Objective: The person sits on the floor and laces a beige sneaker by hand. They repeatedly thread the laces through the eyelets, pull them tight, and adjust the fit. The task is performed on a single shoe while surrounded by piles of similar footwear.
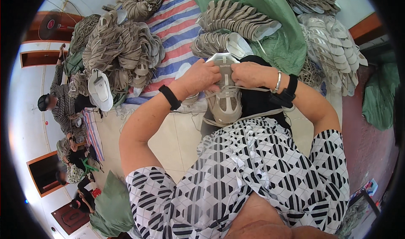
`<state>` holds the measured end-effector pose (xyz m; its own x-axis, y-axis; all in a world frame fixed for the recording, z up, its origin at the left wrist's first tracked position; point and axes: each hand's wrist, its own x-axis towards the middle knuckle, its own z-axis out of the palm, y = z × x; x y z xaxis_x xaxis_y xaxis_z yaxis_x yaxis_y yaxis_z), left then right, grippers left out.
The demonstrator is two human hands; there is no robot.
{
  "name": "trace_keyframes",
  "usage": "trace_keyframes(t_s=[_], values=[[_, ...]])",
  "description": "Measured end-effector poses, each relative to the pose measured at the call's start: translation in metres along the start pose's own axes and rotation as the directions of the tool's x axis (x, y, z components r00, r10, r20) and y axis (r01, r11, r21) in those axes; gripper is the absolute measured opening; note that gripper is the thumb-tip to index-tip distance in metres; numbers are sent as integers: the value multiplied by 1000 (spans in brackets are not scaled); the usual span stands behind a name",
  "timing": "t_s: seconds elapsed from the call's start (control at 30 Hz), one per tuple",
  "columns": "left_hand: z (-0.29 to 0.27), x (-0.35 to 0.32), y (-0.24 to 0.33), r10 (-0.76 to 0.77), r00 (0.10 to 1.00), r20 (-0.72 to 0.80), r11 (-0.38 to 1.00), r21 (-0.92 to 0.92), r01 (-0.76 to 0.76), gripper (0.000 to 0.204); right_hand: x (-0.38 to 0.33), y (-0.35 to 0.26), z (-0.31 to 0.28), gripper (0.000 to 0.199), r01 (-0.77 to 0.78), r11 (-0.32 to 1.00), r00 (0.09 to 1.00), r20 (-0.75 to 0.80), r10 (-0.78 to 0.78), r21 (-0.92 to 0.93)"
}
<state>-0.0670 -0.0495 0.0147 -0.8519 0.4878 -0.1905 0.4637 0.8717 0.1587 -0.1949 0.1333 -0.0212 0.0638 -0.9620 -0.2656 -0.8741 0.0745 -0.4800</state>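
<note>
A beige-grey shoe upper [225, 102] with mesh at the toe lies against my lap, toe toward me and tongue pointing away. My left hand [202, 76] is closed on its left edge beside the tongue, thumb over the lacing. On the opposite edge my right hand [252, 75] is closed, fingertips pinched by the eyelets. A beige shoelace [249, 88] crosses the lower tongue and passes under the right hand. Whether those fingertips also grip a lace end is hidden. More lace [265, 114] lies loosely across my lap by the toe.
Piled shoe uppers [120, 49] lie on a striped sheet [175, 24] at the far left. Ahead, more rows [236, 19] rest on green sacking [284, 32]. White-lined uppers [333, 49] are stacked at the right. Other people [63, 104] sit at far left, near a fan [50, 24].
</note>
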Motion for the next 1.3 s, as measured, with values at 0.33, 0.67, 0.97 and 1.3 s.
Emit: trace_keyframes(t_s=[0.33, 0.67, 0.97, 1.3], values=[[26, 5, 5, -563, 823, -72, 278, -955, 107, 25, -1, 1, 25, 18, 68, 716, 848, -418, 326, 695], [43, 11, 7, -621, 780, -73, 100, -995, -14, 23, 5, -35, 37, 24, 141, -62, 957, -120, 263, 988], [-26, 20, 65, -352, 860, -371, 309, -913, -267, 18, -73, -91, -93, 25, 599, 165, 777, -618, 117, 784], [56, -192, -97, -984, 61, 166, -139, -518, -844, 16, -260, 169, -34, 13, 907, -27, 280, -554, 784, 420]])
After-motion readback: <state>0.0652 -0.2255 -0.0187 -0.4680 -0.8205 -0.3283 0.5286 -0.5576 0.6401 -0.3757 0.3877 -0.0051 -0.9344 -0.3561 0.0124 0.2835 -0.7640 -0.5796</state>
